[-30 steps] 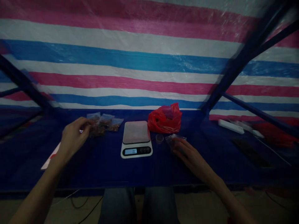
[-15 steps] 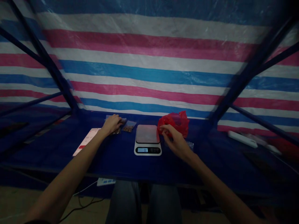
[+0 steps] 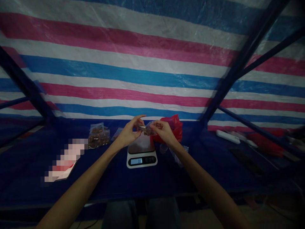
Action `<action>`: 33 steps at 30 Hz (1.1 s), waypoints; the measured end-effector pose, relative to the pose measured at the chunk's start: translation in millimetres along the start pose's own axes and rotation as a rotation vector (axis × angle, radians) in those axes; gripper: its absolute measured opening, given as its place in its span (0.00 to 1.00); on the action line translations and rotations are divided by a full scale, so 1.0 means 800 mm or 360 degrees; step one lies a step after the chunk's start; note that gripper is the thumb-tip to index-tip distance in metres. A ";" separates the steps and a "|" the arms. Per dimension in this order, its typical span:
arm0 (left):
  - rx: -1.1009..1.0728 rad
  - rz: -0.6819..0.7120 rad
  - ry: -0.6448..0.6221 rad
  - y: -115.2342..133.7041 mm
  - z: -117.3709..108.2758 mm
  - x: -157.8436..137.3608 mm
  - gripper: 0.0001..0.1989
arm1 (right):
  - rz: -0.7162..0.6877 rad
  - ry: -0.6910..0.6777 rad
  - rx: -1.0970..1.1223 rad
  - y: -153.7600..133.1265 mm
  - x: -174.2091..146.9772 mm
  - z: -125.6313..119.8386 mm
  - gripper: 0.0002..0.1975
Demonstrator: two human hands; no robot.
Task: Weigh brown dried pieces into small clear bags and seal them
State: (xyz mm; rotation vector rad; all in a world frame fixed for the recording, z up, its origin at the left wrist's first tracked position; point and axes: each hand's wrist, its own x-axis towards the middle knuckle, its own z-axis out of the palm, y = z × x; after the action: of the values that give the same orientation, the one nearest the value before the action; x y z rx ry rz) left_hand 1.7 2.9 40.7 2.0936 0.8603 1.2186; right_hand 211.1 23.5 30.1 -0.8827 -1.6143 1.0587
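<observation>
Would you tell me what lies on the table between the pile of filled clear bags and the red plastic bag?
In the head view, the digital scale sits between the filled clear bags and the red plastic bag.

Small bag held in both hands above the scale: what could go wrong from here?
1. The small bag hangs between the left hand and right hand by fingertips only; a weak grip could drop it onto the scale.
2. If it is open, which the dim picture does not show, contents might spill.
3. The small cup sits near the right forearm and could get knocked.
</observation>
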 end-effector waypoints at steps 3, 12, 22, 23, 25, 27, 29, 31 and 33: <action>-0.0446 -0.0154 -0.0012 -0.001 0.008 -0.006 0.38 | 0.0041 0.0118 0.0171 0.004 -0.008 -0.005 0.17; -0.0758 -0.0272 0.0323 -0.027 0.025 -0.022 0.30 | 0.0351 -0.0226 0.0383 0.006 -0.035 0.007 0.23; 0.0245 0.0233 0.0499 -0.003 0.035 -0.037 0.04 | 0.0179 -0.0121 0.0406 -0.005 -0.040 0.014 0.21; 0.0150 0.0217 0.0342 0.001 0.038 -0.039 0.08 | 0.0173 -0.0150 0.0429 -0.004 -0.041 0.017 0.21; -0.0046 0.0123 0.0127 0.006 0.043 -0.042 0.14 | 0.0156 -0.0211 0.0471 0.000 -0.044 0.023 0.21; -0.0166 0.0002 0.0058 0.007 0.046 -0.044 0.17 | 0.0143 -0.0246 0.0498 0.004 -0.047 0.028 0.22; -0.0237 -0.0081 0.0035 0.007 0.047 -0.043 0.19 | 0.0148 -0.0248 0.0510 0.006 -0.048 0.032 0.23; -0.0254 -0.0123 0.0005 0.006 0.046 -0.042 0.20 | 0.0166 -0.0249 0.0519 0.007 -0.050 0.034 0.23; -0.0225 -0.0128 -0.0004 0.005 0.045 -0.040 0.19 | 0.0195 -0.0246 0.0527 0.006 -0.052 0.036 0.23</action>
State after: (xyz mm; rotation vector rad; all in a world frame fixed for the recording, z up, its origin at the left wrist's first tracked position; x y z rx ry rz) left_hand 22.3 -29.0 11.3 1.9302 0.8244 1.1987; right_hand 194.4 -18.7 8.1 -0.6964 -1.4653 1.4617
